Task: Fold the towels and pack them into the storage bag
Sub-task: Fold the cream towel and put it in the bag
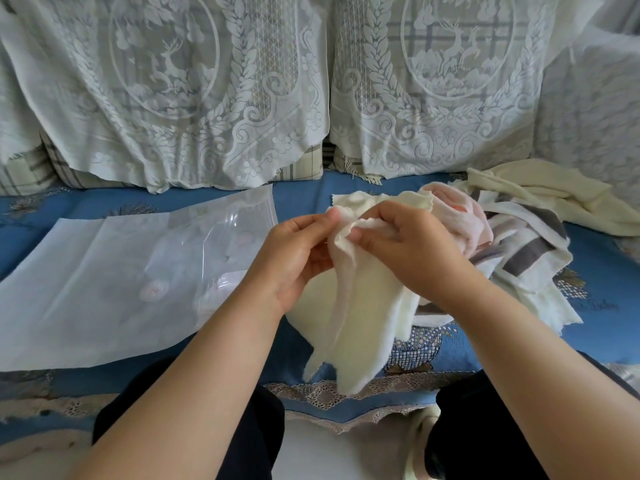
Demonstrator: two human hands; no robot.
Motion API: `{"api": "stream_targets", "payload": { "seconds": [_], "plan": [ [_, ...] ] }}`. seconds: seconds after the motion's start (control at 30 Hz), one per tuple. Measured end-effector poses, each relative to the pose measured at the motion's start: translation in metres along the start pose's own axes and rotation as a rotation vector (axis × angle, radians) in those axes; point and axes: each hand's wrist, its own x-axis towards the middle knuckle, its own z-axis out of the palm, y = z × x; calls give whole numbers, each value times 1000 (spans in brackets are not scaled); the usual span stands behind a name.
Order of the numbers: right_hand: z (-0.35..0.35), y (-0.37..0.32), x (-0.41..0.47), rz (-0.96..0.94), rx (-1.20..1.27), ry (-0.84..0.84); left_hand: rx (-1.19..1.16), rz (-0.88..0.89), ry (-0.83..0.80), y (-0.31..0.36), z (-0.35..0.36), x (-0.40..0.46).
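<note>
Towels lie in a heap (519, 237) on the blue sofa seat (606, 258) at the right: a pink one, a grey-striped one and a cream one. One cream towel (356, 306) is lifted above the seat, its loose end hanging down. The left hand (294, 251) and the right hand (405, 244) pinch its top edge close together, fingers curled on the cloth. A clear storage bag (114, 271) lies flat on the seat at the left, apart from the heap.
</note>
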Motion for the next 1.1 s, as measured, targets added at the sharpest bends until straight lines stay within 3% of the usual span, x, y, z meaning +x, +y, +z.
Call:
{"api": "stream_targets", "payload": {
  "seconds": [0.33,0.7,1.0,1.1],
  "plan": [
    [0,3,1,39,-7,134,116,154,-16,-6,7,-9],
    [-11,6,1,36,-44,-73,27,136,6,-3,11,-9],
    [-15,6,-5,29,-34,12,349,288,32,-5,25,-26],
    [-21,10,-6,-8,41,-80,472,393,110,2,29,-22]
  ]
}}
